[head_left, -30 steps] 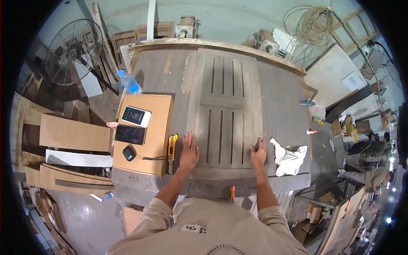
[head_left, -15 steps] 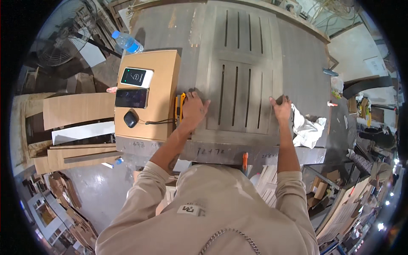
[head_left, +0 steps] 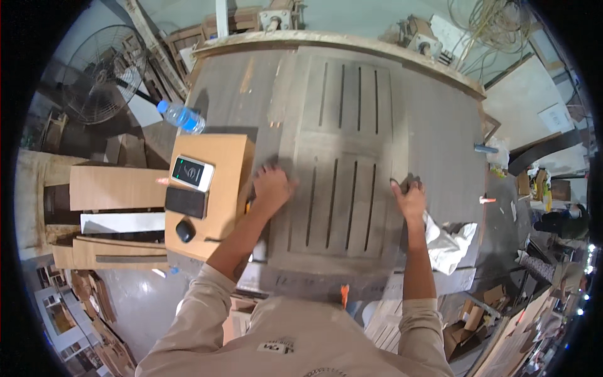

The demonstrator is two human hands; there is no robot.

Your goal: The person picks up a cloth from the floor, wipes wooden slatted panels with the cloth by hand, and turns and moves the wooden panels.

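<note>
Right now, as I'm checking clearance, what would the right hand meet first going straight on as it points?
The right hand would probably meet the long brown wooden rail along the far edge of the grey worktop, though depth is unclear.

The left hand (head_left: 273, 188) has kinda slid over toward the cardboard box (head_left: 223, 220), so its forearm (head_left: 242, 240) now blocks most of the yellow cutter (head_left: 247, 206), and the right hand (head_left: 410, 198) crept farther up beside the slotted panel (head_left: 345, 148), away from the white cloth (head_left: 449, 248).
</note>
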